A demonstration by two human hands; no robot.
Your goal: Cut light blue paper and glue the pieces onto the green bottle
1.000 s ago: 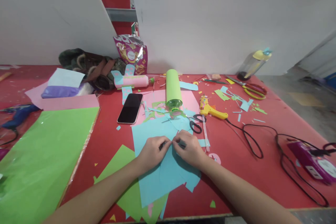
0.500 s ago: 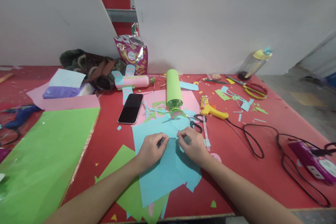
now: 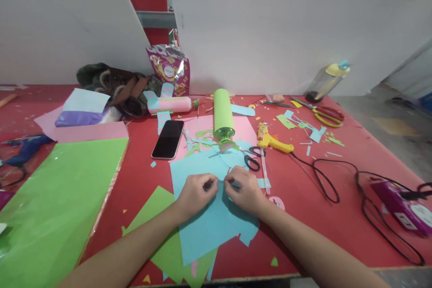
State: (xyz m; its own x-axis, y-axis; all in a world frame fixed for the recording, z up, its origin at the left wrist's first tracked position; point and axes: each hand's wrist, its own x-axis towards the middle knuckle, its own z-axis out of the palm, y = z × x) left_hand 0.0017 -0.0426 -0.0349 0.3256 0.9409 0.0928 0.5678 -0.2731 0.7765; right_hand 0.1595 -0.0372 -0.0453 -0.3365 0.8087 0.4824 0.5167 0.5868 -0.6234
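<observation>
A left hand (image 3: pixel 198 193) and a right hand (image 3: pixel 245 190) pinched finger to thumb, nearly meeting, above blue paper (image 3: pixel 199 243) on a red counter (image 3: pixel 337 216), anything held too small to discern; beyond lay scissors (image 3: pixel 248 157) and a green bottle (image 3: pixel 223 112).

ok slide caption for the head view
Left hand and right hand close together over blue paper, a green-wrapped bottle beyond.

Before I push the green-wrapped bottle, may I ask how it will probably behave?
The green-wrapped bottle will probably roll sideways, since it is round and lies on its side. It seems light for its size: the bare end looks like see-through plastic. Loose paper scraps beside it may shift too.
</observation>
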